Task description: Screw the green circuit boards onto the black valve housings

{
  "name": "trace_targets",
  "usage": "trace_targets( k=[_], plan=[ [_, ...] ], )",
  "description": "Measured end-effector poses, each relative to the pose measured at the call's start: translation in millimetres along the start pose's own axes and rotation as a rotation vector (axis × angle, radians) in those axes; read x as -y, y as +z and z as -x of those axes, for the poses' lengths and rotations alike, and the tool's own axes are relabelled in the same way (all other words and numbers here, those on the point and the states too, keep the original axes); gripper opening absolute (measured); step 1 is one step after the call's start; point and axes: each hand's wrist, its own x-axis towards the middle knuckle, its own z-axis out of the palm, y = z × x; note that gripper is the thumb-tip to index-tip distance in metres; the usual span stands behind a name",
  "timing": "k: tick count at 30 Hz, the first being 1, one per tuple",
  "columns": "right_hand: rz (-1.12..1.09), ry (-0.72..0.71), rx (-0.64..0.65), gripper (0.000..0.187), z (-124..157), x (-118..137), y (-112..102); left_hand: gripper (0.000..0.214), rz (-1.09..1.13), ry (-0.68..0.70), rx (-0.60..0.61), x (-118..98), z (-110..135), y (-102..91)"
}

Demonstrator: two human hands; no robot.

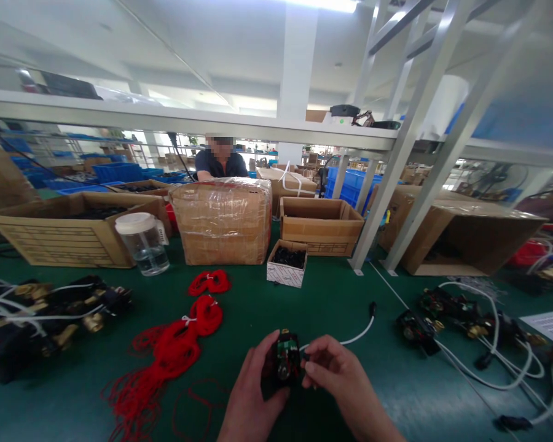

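Unit (287, 356) is held just above the table (258, 313), front & centre, btwn both hands. Its open face is turned up & back twd the wearer; long axis runs roughly away from the body, near-upright in view, w/ a small brass bit at the far end. L hand (253, 390) grasps it: index along the L side up to the far corner, thumb across the near end, so unit sits in the crook btwn them. R hand (338, 374) is at unit's R edge, thumb & index tips drawn together beside it; can't tell if they pinch a part or wire, too small & dark.

Unit = boxy black shell, prob. plastic, green board inside, shiny rounded bit nr the near end. White cable (357, 337), smooth & round, shows from btwn unit & R hand, curving off far-R to a black plug (373, 309) on the table.

Table's dark green, smooth, slight sheen. L of the hands: red wire (177, 356), thin strands, coiled & tied w/ white, loose nr the wearer. Beyond: small white carton (284, 274) w/ black bits, & big brown box (221, 224) in glossy clear wrap.
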Motion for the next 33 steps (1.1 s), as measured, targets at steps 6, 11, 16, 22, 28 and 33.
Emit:
trace_targets(
  k=[6, 11, 16, 22, 28, 33],
  plan=[
    [0.245, -0.027, -0.017, 0.012, -5, -3, -1, 0.08, 0.013, -0.015, 0.0, -3, 1, -0.6],
    [0.421, -0.047, -0.033, 0.005, -7, -2, 3, 0.081, 0.028, -0.004, -0.009, -4, 2, -0.6],
    [0.502, -0.063, -0.038, 0.003, -9, -5, 4, 0.08, 0.021, 0.002, 0.004, 1, 2, -0.3],
    [0.53, -0.113, -0.028, 0.005, -10, -5, 4, 0.08, 0.024, 0.016, 0.018, 0, 1, 0.1],
    [0.493, -0.092, -0.061, 0.008, -9, -4, 11, 0.066, 0.052, 0.018, -0.01, -6, -1, 0.8],
    [0.329, -0.077, -0.131, 0.013, -7, -9, 17, 0.061, 0.028, -0.016, -0.023, -6, -3, 2.2]
  ],
)
